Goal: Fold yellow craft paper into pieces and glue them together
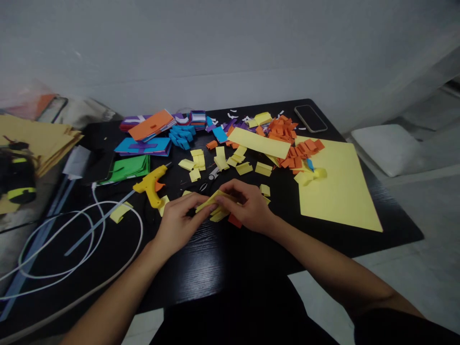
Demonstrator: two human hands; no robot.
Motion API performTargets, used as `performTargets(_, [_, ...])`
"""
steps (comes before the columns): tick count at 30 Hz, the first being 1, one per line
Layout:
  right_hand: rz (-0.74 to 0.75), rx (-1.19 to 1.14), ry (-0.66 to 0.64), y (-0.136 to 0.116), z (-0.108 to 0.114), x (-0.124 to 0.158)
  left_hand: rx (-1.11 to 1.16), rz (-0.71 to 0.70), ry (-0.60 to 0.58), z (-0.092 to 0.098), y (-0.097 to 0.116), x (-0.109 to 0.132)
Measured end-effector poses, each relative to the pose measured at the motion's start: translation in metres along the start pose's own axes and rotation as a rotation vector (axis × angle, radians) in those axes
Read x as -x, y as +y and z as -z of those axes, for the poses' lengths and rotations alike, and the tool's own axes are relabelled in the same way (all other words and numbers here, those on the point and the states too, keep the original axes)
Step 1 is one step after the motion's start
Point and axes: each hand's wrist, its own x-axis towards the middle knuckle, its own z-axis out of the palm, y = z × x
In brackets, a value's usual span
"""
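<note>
My left hand point(181, 220) and my right hand point(247, 206) meet over the front middle of the black table. Between them is a small folded piece of yellow paper point(213, 203), pinched by the thumb and fingers of both. An orange scrap point(235, 221) lies just under my right hand. Beyond my fingers are scissors point(212, 175), partly covered by folded yellow paper pieces point(221, 158). To the left of my left hand rests a yellow glue gun point(151, 184) with a glue stick in its back end.
A large yellow sheet point(338, 187) covers the right of the table point(201, 268), near a phone point(311, 118). Orange folded pieces point(282, 129), a yellow strip point(258, 142) and stacked coloured paper point(143, 146) lie behind. White cable point(142, 230) loops at left.
</note>
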Motion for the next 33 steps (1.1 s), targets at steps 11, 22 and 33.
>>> performTargets(11, [-0.221,-0.257,-0.1,0.005,0.002,-0.008,0.028,0.015,0.056,-0.002,-0.003,0.003])
performTargets(22, [-0.072,-0.093,0.012,0.0,-0.001,-0.002,0.059,0.128,0.024,-0.002,0.003,0.0])
performTargets(33, [-0.248,-0.427,-0.083,0.008,-0.002,-0.005,0.453,0.426,0.191,0.0,0.007,-0.008])
